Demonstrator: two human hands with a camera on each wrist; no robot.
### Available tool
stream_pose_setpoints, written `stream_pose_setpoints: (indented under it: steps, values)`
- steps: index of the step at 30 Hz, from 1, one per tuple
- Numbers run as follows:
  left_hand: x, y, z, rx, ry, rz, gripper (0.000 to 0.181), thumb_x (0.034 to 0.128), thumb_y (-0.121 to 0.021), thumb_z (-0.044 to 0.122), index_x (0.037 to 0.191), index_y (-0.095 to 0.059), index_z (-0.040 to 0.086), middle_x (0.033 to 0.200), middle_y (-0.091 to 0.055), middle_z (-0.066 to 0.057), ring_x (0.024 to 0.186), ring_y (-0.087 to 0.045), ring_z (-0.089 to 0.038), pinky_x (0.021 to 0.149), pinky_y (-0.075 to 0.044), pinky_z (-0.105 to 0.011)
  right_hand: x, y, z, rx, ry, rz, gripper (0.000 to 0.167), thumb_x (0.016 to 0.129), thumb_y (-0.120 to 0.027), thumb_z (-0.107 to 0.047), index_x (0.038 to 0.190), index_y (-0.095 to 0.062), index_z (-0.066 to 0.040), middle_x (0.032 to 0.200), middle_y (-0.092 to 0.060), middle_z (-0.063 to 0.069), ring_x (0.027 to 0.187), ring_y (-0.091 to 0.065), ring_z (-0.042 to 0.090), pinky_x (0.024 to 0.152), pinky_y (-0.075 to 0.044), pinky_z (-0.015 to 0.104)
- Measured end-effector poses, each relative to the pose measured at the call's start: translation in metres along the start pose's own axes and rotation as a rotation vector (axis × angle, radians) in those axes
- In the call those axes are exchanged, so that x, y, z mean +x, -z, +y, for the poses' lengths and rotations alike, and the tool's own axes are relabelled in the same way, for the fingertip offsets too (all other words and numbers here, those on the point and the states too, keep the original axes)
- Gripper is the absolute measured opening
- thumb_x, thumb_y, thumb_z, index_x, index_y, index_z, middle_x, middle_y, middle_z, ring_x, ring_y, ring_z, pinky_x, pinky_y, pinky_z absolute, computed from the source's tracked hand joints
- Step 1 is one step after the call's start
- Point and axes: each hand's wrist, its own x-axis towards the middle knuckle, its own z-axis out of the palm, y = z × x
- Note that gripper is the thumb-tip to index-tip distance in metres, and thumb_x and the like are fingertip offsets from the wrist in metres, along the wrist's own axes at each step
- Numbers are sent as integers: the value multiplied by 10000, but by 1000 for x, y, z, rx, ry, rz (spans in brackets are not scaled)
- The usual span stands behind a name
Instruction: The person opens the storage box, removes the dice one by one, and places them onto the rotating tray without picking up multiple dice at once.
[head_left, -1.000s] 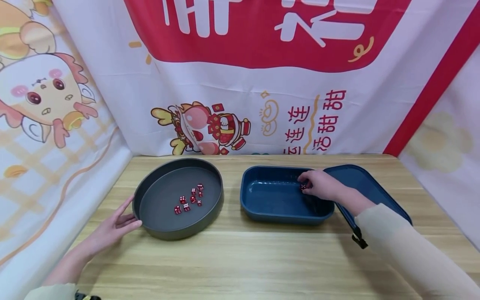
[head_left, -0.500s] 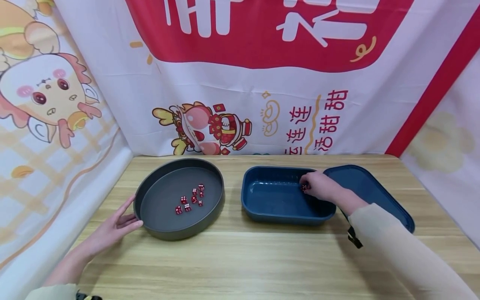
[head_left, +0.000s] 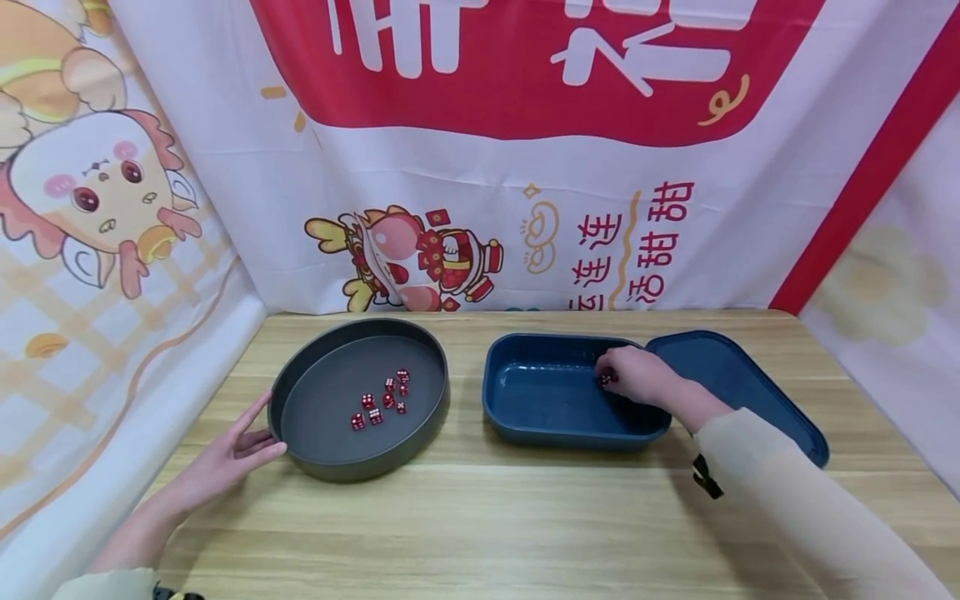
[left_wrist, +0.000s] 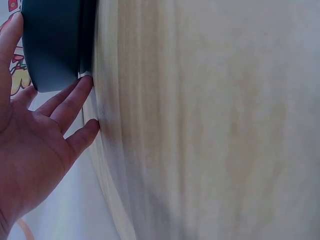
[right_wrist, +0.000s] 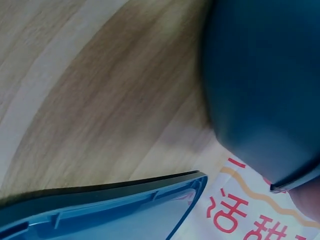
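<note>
In the head view a round dark grey pan point(head_left: 322, 433) stands on the left, with several red dice point(head_left: 367, 401) scattered on its floor. My left hand point(head_left: 225, 458) rests against its near left side, thumb and fingers spread. Fairly straight fingers touch the pan's wall point(left_wrist: 52, 45) in the left wrist view. Over the right end of a blue rectangular box point(head_left: 540, 392), my right hand point(head_left: 637, 375) reaches in with curled fingers. It pinches red dice point(head_left: 607, 379) at the fingertips; how many is hidden. The right wrist view shows mostly the box's outer wall point(right_wrist: 265, 85).
A blue lid point(head_left: 738, 379) lies right of the box, partly under the right forearm. Wooden tabletop point(head_left: 465, 517) extends in front of both containers. A printed cloth point(head_left: 465, 167) hangs behind, with more cloth along both sides.
My right forearm has shifted slightly left and the fingers have drawn in closer around the dice inside the box. The left hand, pan and dice in it stay put.
</note>
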Motion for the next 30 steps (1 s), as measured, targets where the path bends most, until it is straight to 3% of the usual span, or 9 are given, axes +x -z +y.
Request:
stream_pose_setpoints:
  steps: [5,14,24,30]
  values:
    - [1,-1,-2,11,4,4,872,974,-621,251,1572,5,146,1301,-446,-423,1199,-499,-482,973,-382,-536,0,4,-6,27,12,36,139,877,-732,-96,1013,-722,-71,929,-664,29,799,-587,170,764,-524,400]
    - [0,-1,-3,7,8,4,869,974,-622,245,1574,-1,151,1307,-444,-421,1202,-496,-488,972,-374,-567,9,23,-28,131,85,76,186,858,-743,-51,1040,-715,-24,930,-677,47,808,-604,171,759,-539,384]
    - [-1,0,-1,10,16,0,872,973,-622,261,1573,1,149,1312,-451,-410,1205,-497,-478,972,-381,-561,35,44,-73,160,113,78,208,882,-726,-78,1089,-715,-57,1023,-686,50,901,-632,175,806,-540,358]
    - [-1,0,0,-10,10,-4,863,977,-615,267,1574,-4,145,1321,-439,-414,1215,-488,-477,965,-391,-539,57,46,-104,188,216,91,193,898,-711,-91,1086,-712,-50,1020,-665,43,928,-615,179,837,-520,344]
